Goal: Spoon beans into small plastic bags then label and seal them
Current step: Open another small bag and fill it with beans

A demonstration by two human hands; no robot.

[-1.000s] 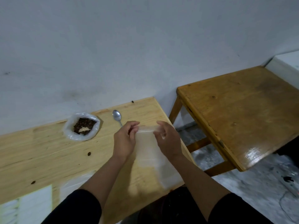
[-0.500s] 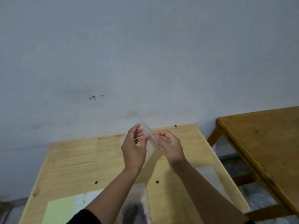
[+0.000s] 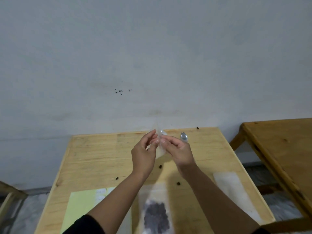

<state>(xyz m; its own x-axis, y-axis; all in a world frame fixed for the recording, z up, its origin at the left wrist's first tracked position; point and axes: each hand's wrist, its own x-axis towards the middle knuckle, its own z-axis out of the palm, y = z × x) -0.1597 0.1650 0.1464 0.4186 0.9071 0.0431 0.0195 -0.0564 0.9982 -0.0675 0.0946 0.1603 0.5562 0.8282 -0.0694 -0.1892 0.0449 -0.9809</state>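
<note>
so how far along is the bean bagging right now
Early. One filled bag of beans already lies at the near table edge; whether it is sealed or labelled is too blurred to tell. In hand: the left hand and right hand pinch an empty small bag at its top. Left: spooning with the spoon, labelling, sealing.

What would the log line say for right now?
left hand: pinches small clear bag | right hand: pinches same bag | bag: empty, held above table | spoon: lying on table
</note>
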